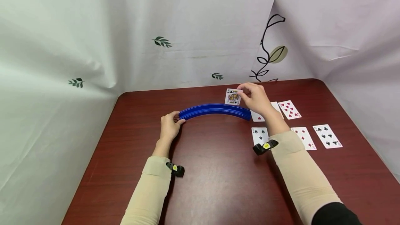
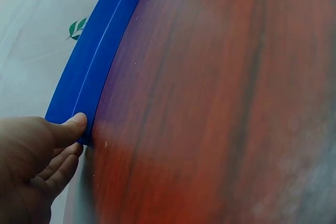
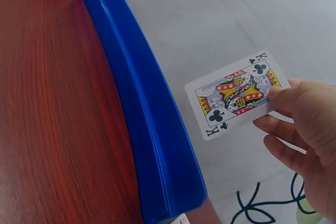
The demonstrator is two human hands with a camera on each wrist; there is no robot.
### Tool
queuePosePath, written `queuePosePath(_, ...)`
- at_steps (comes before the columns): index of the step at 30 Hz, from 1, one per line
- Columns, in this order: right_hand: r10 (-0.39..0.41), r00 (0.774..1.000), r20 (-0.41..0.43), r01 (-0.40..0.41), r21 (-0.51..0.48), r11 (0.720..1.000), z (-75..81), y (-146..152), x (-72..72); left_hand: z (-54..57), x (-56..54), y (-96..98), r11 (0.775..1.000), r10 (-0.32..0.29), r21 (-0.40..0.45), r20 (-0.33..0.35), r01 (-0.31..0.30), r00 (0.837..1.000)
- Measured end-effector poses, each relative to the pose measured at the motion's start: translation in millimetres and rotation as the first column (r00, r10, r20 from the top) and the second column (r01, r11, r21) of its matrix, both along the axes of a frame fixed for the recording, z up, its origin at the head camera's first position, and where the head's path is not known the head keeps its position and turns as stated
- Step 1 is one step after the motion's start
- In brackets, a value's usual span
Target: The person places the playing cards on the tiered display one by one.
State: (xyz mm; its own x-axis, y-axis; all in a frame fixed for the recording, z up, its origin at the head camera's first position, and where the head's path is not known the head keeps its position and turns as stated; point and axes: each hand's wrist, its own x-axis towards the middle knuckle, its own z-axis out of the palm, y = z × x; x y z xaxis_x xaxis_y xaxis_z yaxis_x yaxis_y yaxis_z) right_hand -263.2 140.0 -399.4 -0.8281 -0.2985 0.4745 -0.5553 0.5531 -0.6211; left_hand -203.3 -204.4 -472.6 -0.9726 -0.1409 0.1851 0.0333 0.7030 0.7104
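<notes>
A curved blue card holder (image 1: 215, 108) with a lengthwise groove stands on the table. My left hand (image 1: 169, 126) pinches its left end, thumb in front and fingers behind, as the left wrist view shows. Between thumb and fingers, my right hand (image 1: 257, 100) holds a king of clubs (image 3: 239, 95) by one edge. That card is upright, face toward me, just above and behind the right half of the holder. In the right wrist view it is apart from the holder, and no cards show in the groove.
Face-up cards lie on the right of the table (image 1: 203, 183): a heart card (image 1: 289, 109) and a partly covered heart card (image 1: 257, 117) behind, spades (image 1: 259, 135), diamonds (image 1: 304, 138) and clubs (image 1: 327, 136) in front. My right forearm hides some. A white curtain (image 1: 193, 27) hangs behind.
</notes>
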Motion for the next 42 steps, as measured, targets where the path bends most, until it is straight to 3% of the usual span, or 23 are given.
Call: queuePosePath(42,0.110,0.994,-0.014,-0.110,-0.002,0.994,-0.2,-55.3,-6.6,-4.0,-3.0,-2.7,1.000,-0.007,0.006,0.001,0.007,1.000)
